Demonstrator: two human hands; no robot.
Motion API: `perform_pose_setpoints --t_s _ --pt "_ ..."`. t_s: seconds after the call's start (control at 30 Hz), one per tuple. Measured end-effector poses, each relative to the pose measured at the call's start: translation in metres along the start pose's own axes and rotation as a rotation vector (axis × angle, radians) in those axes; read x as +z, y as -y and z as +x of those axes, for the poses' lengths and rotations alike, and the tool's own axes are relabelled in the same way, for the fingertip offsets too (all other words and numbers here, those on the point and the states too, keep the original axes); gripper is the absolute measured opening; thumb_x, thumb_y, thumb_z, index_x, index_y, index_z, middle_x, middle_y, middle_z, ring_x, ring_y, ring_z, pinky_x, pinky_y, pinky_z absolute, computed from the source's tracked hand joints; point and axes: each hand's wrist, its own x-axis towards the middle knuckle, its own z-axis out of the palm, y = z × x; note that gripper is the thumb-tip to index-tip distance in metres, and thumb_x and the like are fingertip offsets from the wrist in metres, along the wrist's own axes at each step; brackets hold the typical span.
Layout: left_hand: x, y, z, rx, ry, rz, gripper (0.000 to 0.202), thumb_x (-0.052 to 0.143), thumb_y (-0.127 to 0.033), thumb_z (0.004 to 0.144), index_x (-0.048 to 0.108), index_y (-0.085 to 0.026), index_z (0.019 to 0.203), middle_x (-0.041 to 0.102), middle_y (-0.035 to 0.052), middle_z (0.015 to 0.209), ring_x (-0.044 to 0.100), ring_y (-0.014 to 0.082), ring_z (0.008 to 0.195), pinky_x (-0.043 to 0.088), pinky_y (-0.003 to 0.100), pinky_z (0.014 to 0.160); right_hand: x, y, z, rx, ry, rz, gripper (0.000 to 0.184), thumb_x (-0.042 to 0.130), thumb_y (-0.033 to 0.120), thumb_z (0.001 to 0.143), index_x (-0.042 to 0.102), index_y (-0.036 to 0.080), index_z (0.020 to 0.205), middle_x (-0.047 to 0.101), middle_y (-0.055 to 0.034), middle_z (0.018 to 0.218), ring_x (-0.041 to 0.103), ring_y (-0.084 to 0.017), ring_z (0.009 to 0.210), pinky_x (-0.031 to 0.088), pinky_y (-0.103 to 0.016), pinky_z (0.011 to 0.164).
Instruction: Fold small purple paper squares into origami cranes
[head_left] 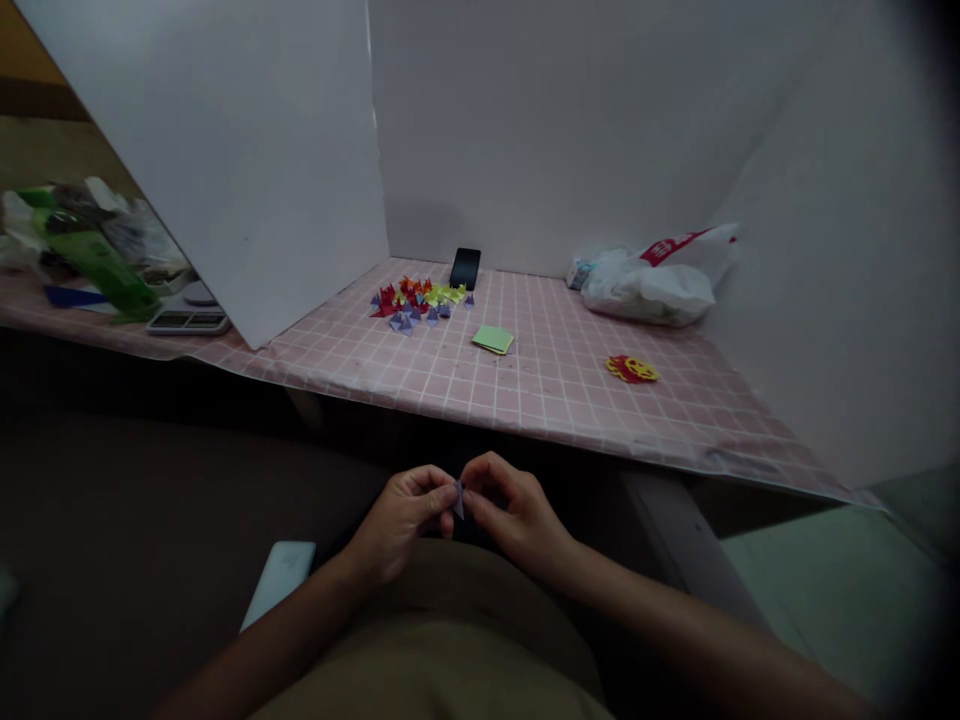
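Note:
Between my two hands, above my lap and in front of the table's edge, is a small piece of folded purple paper [460, 500]. My left hand [409, 515] pinches it between thumb and fingers. From the other side, my right hand [517, 505] closes its thumb and fingertips on the same paper. On the table stands a cluster of small folded paper figures [409, 300] in red, orange, yellow and purple. Nearer to me lies a stack of square paper sheets [492, 339], light green on top.
The pink checked tablecloth [555, 390] has white panels [555, 130] around it. A dark phone [466, 268], a white plastic bag [652, 285] and red and yellow cut-out shapes [632, 369] lie there. At left are a kitchen scale [189, 317], a green bottle [101, 260] and a white slab-like device [279, 580] beside me.

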Motion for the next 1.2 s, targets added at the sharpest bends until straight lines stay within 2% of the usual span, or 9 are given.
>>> perform_pose_setpoints --t_s 0.17,0.6,0.8,0.97,1.1,1.2 --pt "-0.0015 0.0024 -0.0001 -0.02 0.026 -0.032 0.027 0.08 -0.036 0.072 0.066 -0.014 0.071 0.059 -0.0024 0.057 0.052 0.0073 0.051 0.041 0.02 0.056 0.0 -0.001 -0.0002 -0.055 -0.024 -0.031 0.01 0.057 0.018 0.088 0.057 0.02 0.098 0.06 0.0015 0.075 0.056 -0.011 0.066 0.043 -0.023 0.06" --pt "0.0023 0.0023 0.0002 -0.042 -0.001 -0.085 0.032 0.084 -0.039 0.067 0.063 -0.015 0.073 0.059 -0.0029 0.057 0.052 0.0079 0.052 0.043 0.02 0.056 -0.0003 -0.0002 -0.0002 -0.147 -0.056 -0.14 0.006 0.055 0.019 0.092 0.059 0.02 0.095 0.063 -0.0008 0.079 0.059 -0.012 0.069 0.046 -0.024 0.063" --pt "0.0019 0.0026 -0.0002 -0.014 -0.013 -0.001 0.029 0.08 -0.038 0.072 0.063 -0.015 0.075 0.061 -0.0022 0.059 0.056 0.0095 0.054 0.045 0.022 0.058 -0.0013 0.001 0.0002 -0.127 -0.07 -0.19 0.006 0.054 0.019 0.092 0.059 0.02 0.089 0.063 -0.0009 0.076 0.057 -0.012 0.065 0.045 -0.024 0.061" --pt "0.0042 0.0039 0.0007 0.054 -0.043 -0.041 0.029 0.081 -0.034 0.071 0.06 -0.017 0.083 0.061 -0.0039 0.068 0.058 0.0088 0.057 0.048 0.022 0.059 0.0002 0.0006 0.0004 -0.118 -0.074 -0.175 0.004 0.055 0.018 0.089 0.058 0.02 0.09 0.063 -0.0013 0.078 0.059 -0.013 0.068 0.046 -0.024 0.063" --pt "0.0048 0.0044 0.0005 0.149 -0.049 -0.006 0.027 0.079 -0.031 0.074 0.055 -0.018 0.081 0.06 -0.0042 0.073 0.059 0.0082 0.059 0.049 0.022 0.06 0.0018 -0.0001 0.001 -0.031 -0.063 -0.107 0.003 0.056 0.018 0.088 0.058 0.02 0.087 0.064 -0.0002 0.074 0.058 -0.012 0.065 0.045 -0.024 0.061" --pt "0.0059 0.002 -0.0013 0.167 -0.057 0.089 0.026 0.077 -0.034 0.075 0.058 -0.017 0.082 0.061 -0.0022 0.075 0.061 0.0105 0.063 0.051 0.025 0.064 0.0024 0.0002 0.0013 0.027 -0.052 -0.08 0.01 0.056 0.02 0.088 0.057 0.019 0.078 0.062 0.0008 0.068 0.055 -0.012 0.059 0.042 -0.023 0.056"
